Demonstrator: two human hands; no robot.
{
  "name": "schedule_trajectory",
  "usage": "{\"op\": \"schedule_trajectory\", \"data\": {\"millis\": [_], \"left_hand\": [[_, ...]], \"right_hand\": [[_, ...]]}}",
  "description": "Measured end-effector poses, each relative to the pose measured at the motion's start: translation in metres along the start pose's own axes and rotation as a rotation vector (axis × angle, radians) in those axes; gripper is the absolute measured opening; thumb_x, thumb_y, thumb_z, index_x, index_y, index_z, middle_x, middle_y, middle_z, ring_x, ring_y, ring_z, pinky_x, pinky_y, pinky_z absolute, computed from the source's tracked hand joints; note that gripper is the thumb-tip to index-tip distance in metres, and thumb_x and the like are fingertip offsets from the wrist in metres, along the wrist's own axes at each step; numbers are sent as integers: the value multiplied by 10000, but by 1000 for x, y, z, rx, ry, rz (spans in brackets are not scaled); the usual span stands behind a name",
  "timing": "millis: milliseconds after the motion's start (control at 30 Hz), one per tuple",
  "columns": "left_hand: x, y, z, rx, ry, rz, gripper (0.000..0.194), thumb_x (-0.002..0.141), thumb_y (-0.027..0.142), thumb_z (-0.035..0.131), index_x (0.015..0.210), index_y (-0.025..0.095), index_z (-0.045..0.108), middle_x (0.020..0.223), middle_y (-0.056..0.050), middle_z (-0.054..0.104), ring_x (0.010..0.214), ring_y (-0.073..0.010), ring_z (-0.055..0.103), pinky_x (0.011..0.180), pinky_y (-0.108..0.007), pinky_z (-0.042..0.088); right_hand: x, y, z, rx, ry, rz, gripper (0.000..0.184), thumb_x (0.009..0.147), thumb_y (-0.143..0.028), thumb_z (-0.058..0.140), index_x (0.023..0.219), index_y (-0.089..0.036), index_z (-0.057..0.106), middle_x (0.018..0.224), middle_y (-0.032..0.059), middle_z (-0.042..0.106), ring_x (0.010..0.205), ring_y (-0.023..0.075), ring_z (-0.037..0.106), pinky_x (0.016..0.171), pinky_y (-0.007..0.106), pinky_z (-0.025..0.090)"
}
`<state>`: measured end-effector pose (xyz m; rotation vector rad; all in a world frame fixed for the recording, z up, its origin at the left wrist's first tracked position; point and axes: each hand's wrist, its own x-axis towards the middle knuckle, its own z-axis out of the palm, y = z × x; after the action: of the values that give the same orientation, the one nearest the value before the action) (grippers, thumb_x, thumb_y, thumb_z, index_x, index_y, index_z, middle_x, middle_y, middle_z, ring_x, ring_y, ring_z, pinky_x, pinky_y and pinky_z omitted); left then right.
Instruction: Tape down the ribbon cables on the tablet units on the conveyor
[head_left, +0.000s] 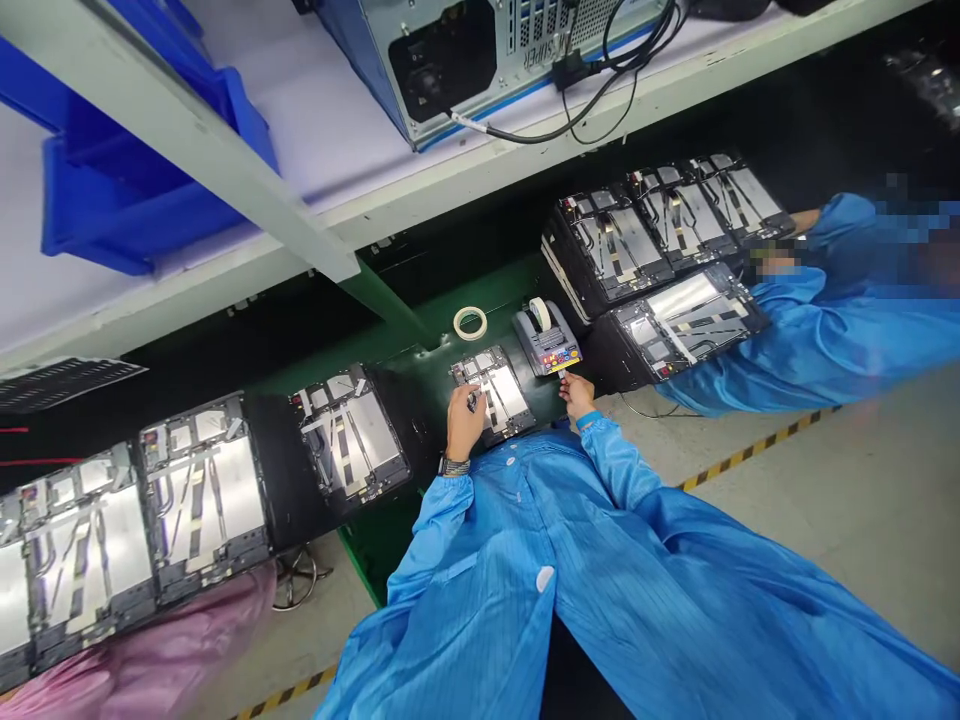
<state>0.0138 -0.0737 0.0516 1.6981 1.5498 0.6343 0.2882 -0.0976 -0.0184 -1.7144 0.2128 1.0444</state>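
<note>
Head view: the left hand [465,425] was pinched shut on a small part [472,401] above the tablet frame [495,392]; the right hand [577,395], just beside that frame, gripped tape [561,371] at the tape dispenser [547,342].

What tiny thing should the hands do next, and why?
Maybe the right hand should carry tape from the grey-blue tape dispenser to the open silver device panel, because it is at the dispenser's mouth and the left hand rests on that panel.
</note>
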Motion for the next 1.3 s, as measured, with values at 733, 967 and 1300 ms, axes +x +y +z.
{"op": "schedule_trajectory", "data": {"millis": [733,967,1300], "left_hand": [[42,-14,49,176,74,-96,439,918,201,621,1355,162,613,1539,-216,485,1489,-370,412,1268,-535,305],[93,5,81,258,-6,-37,649,879,328,745,1461,128,539,1663,-262,373,1602,-424,241,1312,-636,83],[117,-16,69,303,-150,-67,529,922,259,686,1444,231,602,1530,-168,595,1481,-372,439,1294,-624,144]], "right_hand": [[-21,16,-7,48,135,-53,293,786,-111,704,931,-246,488,668,-93,561,552,90,559,502,171,505],[-61,41,-31,-351,-406,-593,492,874,-316,685,1339,-226,552,1002,17,660,811,151,630,658,243,552],[-36,-2,102,-917,-566,-1021,690,977,-156,525,1632,-141,309,1500,205,450,1283,282,583,1096,449,530]]}}
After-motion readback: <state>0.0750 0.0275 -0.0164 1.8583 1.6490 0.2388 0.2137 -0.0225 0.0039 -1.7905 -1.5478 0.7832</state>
